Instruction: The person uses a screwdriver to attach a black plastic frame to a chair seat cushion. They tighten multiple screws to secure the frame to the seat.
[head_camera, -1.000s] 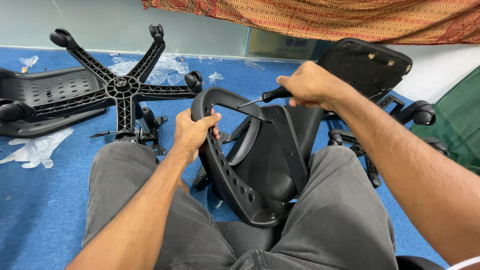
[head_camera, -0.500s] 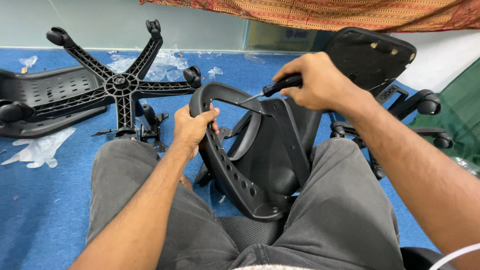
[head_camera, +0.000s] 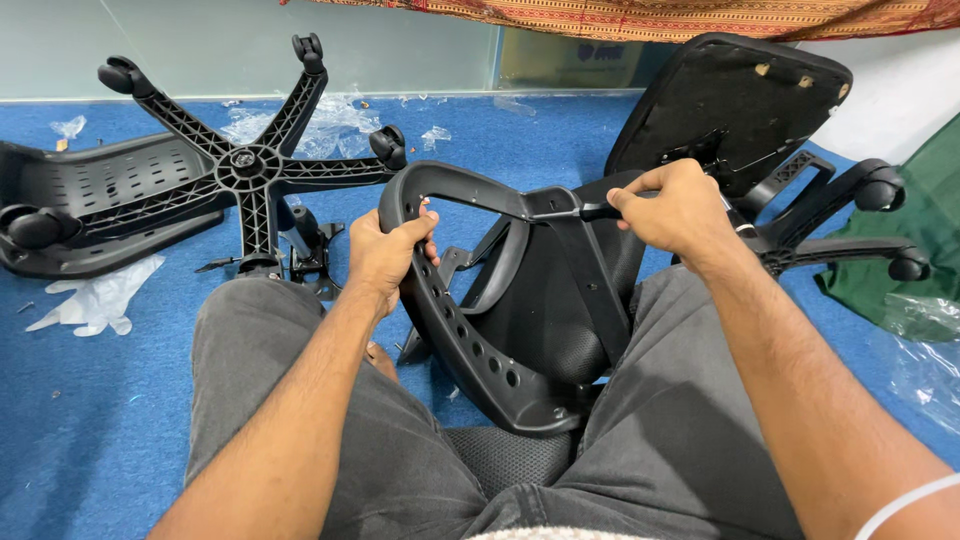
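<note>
You're mid-fastening: left hand fingers clamp the black armrest frame at frame centre, right hand fingers wrap what's prob. a screwdriver; next needs tip seated, frame steady.

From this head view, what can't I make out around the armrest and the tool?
- Tool tip: the right hand wraps the black screwdriver handle; the tip against the armrest frame is too small to tell.
- Left hand fingers: curled behind the frame's rim.
- Frame's lower end: hidden between the trouser legs.
- Second wheeled base: partly behind the right forearm.
</note>
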